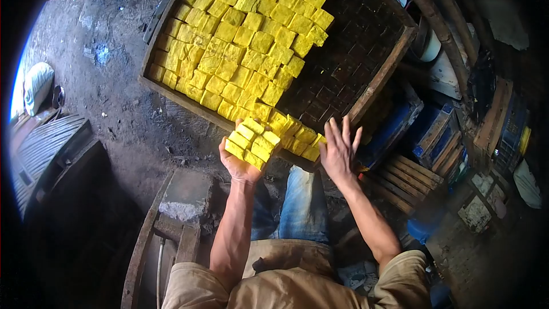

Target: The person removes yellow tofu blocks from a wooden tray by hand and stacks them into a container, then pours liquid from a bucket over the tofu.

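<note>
wooden tray (382, 77), dark floor (117, 97); left fingers (224, 152) cradle yellow blocks (246, 132), right fingers (346, 132) spread.

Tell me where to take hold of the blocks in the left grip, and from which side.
Likely from above, closing on opposite outer sides of the blocks: they sit packed side by side with bare tops, while the left grip supports them from below.

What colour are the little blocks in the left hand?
The blocks are bright yellow, seen best in the head view.
</note>
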A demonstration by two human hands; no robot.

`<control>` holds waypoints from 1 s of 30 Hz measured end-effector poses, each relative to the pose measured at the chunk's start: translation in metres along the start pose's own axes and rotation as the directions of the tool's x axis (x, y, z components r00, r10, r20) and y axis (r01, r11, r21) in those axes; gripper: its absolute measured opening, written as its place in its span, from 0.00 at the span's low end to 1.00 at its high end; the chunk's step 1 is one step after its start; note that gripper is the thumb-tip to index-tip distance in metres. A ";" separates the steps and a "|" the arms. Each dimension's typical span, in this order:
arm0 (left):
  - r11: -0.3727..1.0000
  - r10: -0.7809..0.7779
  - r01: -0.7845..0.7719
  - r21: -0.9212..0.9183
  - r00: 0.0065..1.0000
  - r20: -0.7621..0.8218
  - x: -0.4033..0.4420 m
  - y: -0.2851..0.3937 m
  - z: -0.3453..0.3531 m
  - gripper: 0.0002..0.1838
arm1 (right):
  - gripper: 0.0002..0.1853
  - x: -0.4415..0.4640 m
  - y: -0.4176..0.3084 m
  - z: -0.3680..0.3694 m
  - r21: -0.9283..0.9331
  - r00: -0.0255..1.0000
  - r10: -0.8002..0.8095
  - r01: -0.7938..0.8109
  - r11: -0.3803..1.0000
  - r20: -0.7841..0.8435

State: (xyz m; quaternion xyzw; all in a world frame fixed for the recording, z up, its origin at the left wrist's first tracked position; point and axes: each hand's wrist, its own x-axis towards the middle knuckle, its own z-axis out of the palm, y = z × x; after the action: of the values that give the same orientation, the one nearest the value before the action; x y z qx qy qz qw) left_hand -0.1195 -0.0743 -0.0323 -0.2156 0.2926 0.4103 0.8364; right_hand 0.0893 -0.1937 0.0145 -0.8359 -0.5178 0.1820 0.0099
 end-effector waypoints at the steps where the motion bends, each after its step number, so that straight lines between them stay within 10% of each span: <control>1: 0.999 -0.018 0.017 0.032 0.999 0.041 -0.002 0.002 0.006 0.32 | 0.24 -0.013 0.002 0.011 -0.024 0.999 -0.044 0.045 0.999 0.031; 10: 0.998 -0.001 -0.004 0.067 0.997 0.076 -0.001 0.028 0.017 0.31 | 0.13 0.003 -0.015 0.011 0.430 0.992 -0.052 0.098 0.898 -0.117; 14: 0.997 -0.001 -0.007 0.073 0.995 0.100 -0.004 0.030 0.019 0.31 | 0.24 0.015 -0.035 0.016 0.163 0.993 -0.010 0.029 0.986 -0.114; 28: 0.996 0.030 -0.038 0.075 0.994 0.110 -0.006 0.041 0.026 0.29 | 0.25 0.027 -0.052 0.007 0.671 0.990 -0.087 -0.008 0.741 0.107; 30: 0.995 0.036 -0.044 0.085 0.995 0.095 -0.007 0.042 0.026 0.29 | 0.27 0.033 -0.056 0.025 0.634 0.990 -0.081 0.135 0.761 -0.115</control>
State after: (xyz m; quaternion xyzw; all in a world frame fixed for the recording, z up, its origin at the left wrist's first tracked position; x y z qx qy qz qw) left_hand -0.1490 -0.0391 -0.0136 -0.1535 0.2751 0.4236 0.8493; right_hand 0.0463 -0.1432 -0.0075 -0.7578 -0.4711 0.3129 0.3255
